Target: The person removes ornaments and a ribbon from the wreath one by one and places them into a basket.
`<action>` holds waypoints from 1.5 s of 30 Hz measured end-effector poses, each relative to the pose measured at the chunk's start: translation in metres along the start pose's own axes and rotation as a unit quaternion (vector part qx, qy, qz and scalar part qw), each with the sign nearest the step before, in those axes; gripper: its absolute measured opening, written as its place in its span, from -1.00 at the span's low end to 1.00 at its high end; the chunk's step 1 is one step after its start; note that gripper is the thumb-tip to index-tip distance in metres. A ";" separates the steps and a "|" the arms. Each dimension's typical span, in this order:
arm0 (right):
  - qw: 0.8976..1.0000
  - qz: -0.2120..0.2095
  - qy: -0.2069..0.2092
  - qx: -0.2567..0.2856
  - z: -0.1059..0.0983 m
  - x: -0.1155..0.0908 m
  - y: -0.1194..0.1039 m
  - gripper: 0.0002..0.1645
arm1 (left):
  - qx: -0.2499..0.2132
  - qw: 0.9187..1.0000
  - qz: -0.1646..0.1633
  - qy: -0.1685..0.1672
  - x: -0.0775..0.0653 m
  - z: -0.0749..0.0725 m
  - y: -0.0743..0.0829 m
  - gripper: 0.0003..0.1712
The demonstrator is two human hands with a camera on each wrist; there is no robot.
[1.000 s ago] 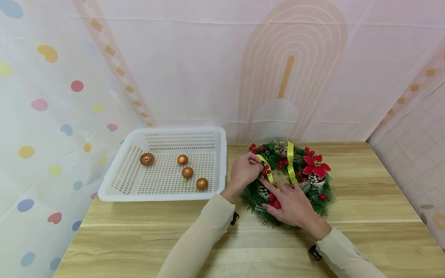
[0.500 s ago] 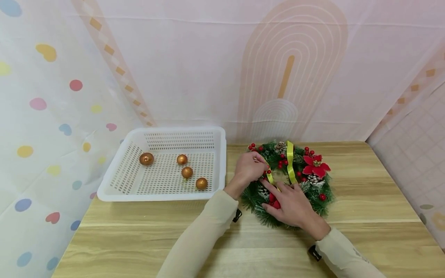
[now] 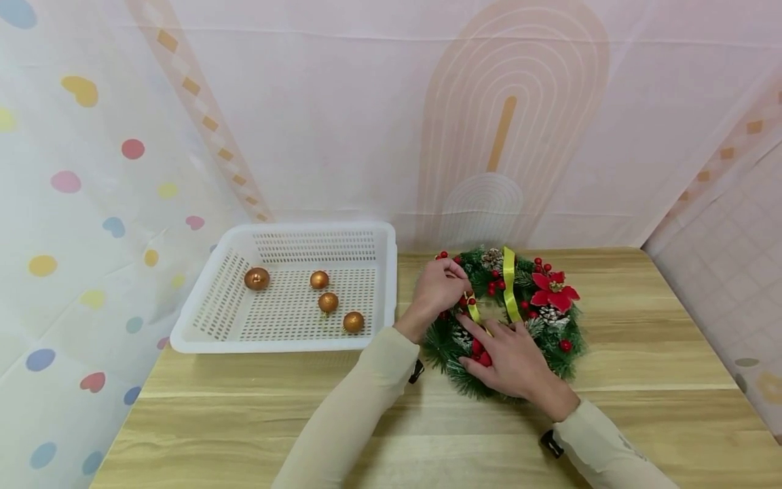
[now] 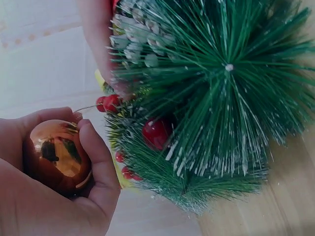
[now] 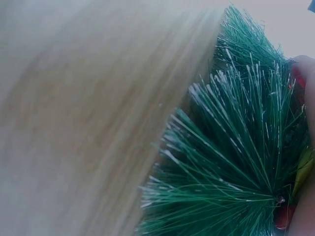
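My left hand (image 3: 436, 292) is at the left side of a green Christmas wreath (image 3: 464, 380) that lies on the table. In the left wrist view it holds a shiny copper bauble (image 4: 59, 157) between curled fingers and thumb. From the fingertips a thin string or wire runs toward red berries (image 4: 108, 103) on the wreath. My right hand (image 3: 516, 360) rests on the wreath's front part, fingers spread, index finger straight toward the left hand. A yellow ribbon (image 3: 510, 278) loops over the wreath, partly hidden by the hands. A red poinsettia (image 3: 554, 292) sits at its right.
To the left stands a white perforated basket (image 3: 281, 348) with several copper baubles inside, one of them a glittery bauble (image 3: 354, 322). The wooden table (image 3: 244, 421) meets a patterned cloth backdrop (image 3: 342, 136) behind and on both sides.
My left hand has shifted slightly right and inward over the wreath's left side, covering more of the left ribbon strand. The right hand has stayed in place.
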State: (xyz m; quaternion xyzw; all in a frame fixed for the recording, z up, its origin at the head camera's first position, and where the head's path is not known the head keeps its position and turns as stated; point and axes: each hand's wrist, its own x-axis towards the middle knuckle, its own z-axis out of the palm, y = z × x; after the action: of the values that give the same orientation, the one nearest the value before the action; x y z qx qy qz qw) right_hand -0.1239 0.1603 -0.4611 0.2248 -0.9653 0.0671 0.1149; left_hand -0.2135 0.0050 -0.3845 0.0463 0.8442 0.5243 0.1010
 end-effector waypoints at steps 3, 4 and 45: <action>1.000 0.000 -0.002 0.002 0.000 0.000 0.000 -0.13 | 0.012 1.000 0.008 -0.003 0.003 0.001 -0.001 -0.91; 1.000 0.000 -0.003 0.003 0.000 0.000 0.000 -0.13 | 0.015 1.000 0.011 -0.004 0.004 0.001 -0.001 -0.91; 1.000 0.004 0.005 0.006 0.002 0.000 0.000 -0.15 | 0.063 0.986 0.148 -0.044 0.033 0.018 0.003 -0.88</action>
State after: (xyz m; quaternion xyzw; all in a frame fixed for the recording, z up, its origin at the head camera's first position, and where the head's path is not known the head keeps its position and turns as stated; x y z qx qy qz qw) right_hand -0.1246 0.1601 -0.4634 0.2209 -0.9653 0.0741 0.1178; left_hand -0.2420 0.0281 -0.3934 0.1997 0.8543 0.4765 0.0564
